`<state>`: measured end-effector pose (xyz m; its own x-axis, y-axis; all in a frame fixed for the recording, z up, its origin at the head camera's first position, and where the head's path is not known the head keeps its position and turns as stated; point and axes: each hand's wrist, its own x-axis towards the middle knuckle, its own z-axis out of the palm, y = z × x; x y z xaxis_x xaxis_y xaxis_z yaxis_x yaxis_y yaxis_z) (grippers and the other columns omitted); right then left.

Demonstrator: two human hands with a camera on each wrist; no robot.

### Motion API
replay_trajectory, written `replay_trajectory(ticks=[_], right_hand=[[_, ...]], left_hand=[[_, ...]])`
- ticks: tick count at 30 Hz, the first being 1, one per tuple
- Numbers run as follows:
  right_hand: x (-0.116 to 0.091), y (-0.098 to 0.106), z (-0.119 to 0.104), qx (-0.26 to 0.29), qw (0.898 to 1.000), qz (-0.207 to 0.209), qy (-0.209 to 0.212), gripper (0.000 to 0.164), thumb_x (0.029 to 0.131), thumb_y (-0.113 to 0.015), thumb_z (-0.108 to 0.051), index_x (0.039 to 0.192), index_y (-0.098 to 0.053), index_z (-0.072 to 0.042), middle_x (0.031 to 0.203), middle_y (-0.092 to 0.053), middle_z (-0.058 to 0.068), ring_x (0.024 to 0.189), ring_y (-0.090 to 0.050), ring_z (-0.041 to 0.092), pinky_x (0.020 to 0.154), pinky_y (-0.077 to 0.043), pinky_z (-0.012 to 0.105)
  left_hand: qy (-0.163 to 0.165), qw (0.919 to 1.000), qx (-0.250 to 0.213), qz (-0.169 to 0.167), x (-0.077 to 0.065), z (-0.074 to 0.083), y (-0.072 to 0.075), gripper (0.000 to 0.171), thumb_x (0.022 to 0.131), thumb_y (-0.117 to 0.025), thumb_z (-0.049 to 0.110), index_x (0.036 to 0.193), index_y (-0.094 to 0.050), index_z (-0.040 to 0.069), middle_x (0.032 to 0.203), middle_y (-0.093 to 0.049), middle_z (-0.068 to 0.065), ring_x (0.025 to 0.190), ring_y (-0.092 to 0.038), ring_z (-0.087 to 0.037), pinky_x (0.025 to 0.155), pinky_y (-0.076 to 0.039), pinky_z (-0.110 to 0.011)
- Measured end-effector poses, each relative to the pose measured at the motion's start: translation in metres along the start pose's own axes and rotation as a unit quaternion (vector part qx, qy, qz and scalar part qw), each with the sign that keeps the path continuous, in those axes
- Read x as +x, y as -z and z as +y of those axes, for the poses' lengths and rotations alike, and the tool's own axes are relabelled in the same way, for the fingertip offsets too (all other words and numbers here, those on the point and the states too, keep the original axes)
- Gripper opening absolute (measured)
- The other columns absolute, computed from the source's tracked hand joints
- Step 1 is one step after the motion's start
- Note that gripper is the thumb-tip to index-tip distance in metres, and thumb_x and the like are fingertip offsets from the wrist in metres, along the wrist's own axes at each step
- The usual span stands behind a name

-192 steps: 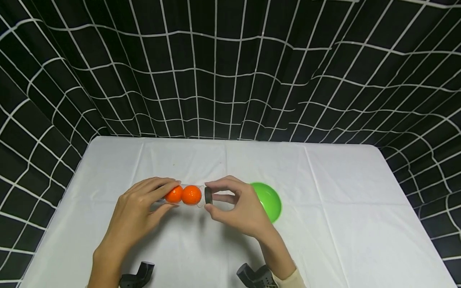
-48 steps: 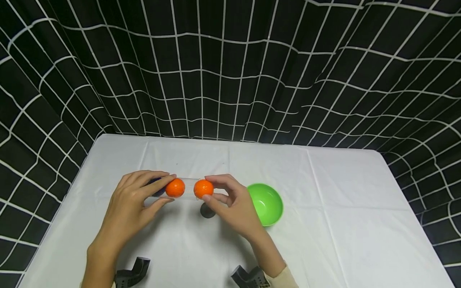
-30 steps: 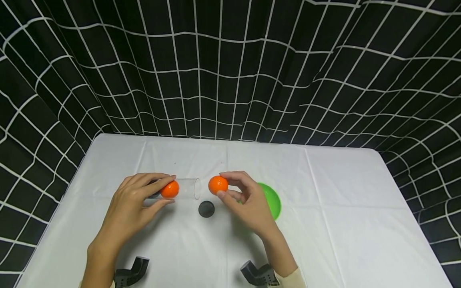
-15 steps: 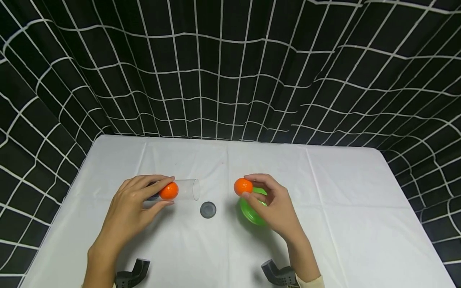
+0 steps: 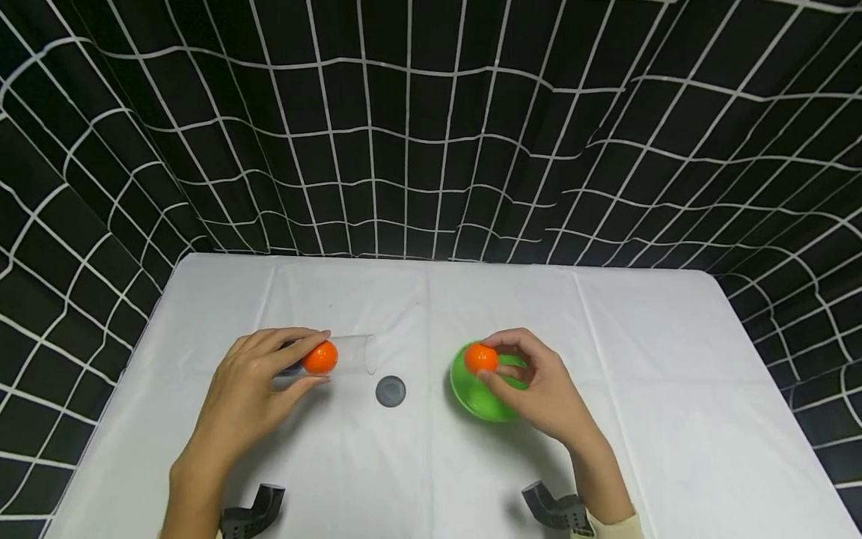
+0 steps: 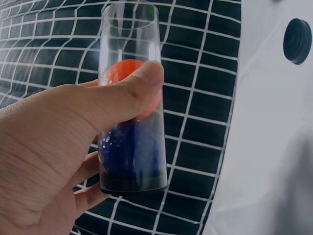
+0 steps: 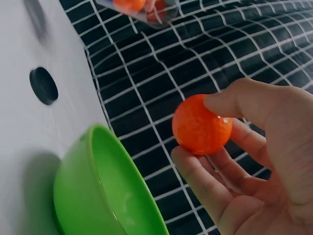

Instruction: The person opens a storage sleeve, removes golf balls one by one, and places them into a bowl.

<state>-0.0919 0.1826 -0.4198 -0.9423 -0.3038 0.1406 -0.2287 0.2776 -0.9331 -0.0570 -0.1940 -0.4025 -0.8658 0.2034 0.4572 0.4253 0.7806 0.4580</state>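
Observation:
My left hand grips a clear plastic tube that lies sideways in the head view, its uncapped mouth toward the right. Inside it are an orange ball and, behind that near the dark-capped end, a dark blue ball. My right hand pinches a second orange ball between thumb and fingers, over the green bowl. Ball and bowl are apart in the right wrist view. Between the hands a round dark grey cap lies on the table.
A white cloth covers the table. Black curtain with a white grid hangs behind and at both sides. Dark curved wrist mounts sit on both forearms.
The cap came off the tube and was set on the table. My right hand drew one orange ball out of the tube and carried it right, over the bowl. The left hand stayed nearly still.

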Motion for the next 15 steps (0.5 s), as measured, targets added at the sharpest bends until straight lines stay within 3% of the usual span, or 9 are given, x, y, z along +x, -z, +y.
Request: replay_trajectory(ticks=[7,15], right_hand=[[0.0024,0.0057,0.0016,-0.085,0.996,-0.004,0.006,0.038,0.088,-0.081,0.003,0.122,-0.069,-0.011,0.123,-0.069,0.006,0.111,-0.067,0.008,0.094,-0.063,0.022],[-0.0009,-0.0008,0.0083,-0.147,0.989,-0.020,0.024,0.040,0.086,-0.080,0.006,0.119,-0.072,-0.016,0.122,-0.069,0.001,0.112,-0.068,0.017,0.096,-0.064,0.031]], left_hand=[[0.006,1.0000,-0.001,-0.001,-0.0031,-0.0003,0.0005,0.059,0.076,-0.096,0.022,0.132,-0.076,0.026,0.123,-0.076,0.005,0.116,-0.067,-0.021,0.101,-0.047,-0.042],[0.001,0.9999,-0.001,-0.010,-0.0009,-0.0008,-0.0017,0.061,0.076,-0.096,0.021,0.133,-0.075,0.027,0.123,-0.076,0.006,0.116,-0.067,-0.020,0.098,-0.048,-0.040]])
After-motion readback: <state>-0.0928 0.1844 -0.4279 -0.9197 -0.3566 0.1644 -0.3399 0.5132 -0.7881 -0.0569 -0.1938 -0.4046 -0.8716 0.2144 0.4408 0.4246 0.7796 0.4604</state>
